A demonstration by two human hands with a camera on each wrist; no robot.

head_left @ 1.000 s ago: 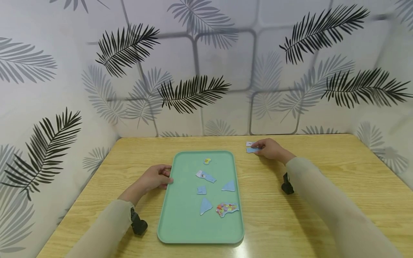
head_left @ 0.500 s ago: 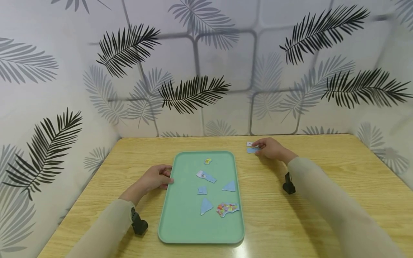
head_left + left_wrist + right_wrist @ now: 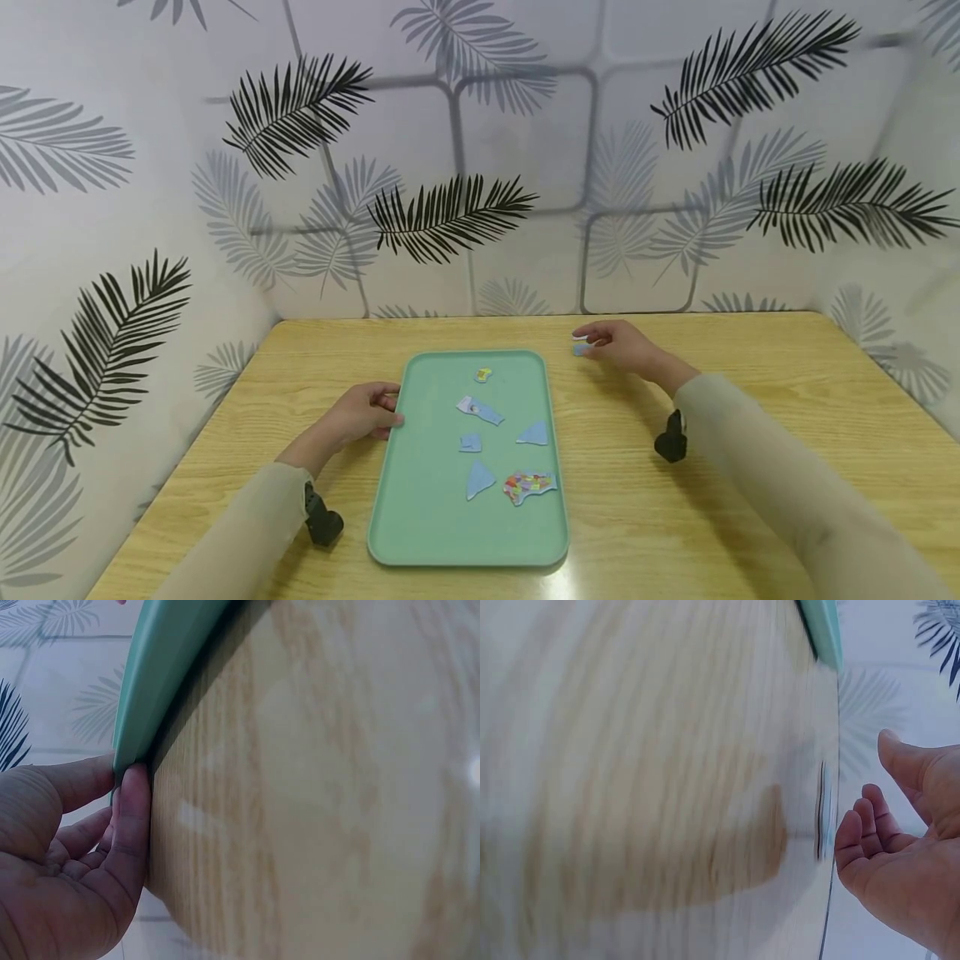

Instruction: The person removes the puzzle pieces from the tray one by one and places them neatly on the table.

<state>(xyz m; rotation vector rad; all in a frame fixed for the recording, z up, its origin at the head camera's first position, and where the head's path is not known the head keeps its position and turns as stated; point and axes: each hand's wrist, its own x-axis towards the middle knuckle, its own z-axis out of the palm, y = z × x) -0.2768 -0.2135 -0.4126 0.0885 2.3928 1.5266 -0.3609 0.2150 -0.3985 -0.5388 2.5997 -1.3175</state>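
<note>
My left hand (image 3: 366,410) grips the left rim of a green tray (image 3: 420,521). In the left wrist view its thumb and fingers (image 3: 135,799) pinch the tray's edge close over the table. At the back, right of the tray, my right hand (image 3: 621,346) hovers over a light-blue puzzle piece (image 3: 580,350) and a white one (image 3: 578,337), partly hiding both. The right wrist view shows this hand (image 3: 911,832) with thumb and fingers apart and nothing between them, near the flat pieces (image 3: 822,814) on the table.
Several irregular puzzle pieces lie in the tray: a small yellow one (image 3: 482,375), a blue-and-white strip (image 3: 480,410), a small blue one (image 3: 470,442), two blue triangles (image 3: 479,480) and a multicoloured one (image 3: 528,486). A leaf-patterned wall (image 3: 525,275) borders the wooden table (image 3: 705,517).
The right hand has shifted slightly left over the two pieces, covering more of them, and its thumb and fingers have parted. The left hand and tray stay put.
</note>
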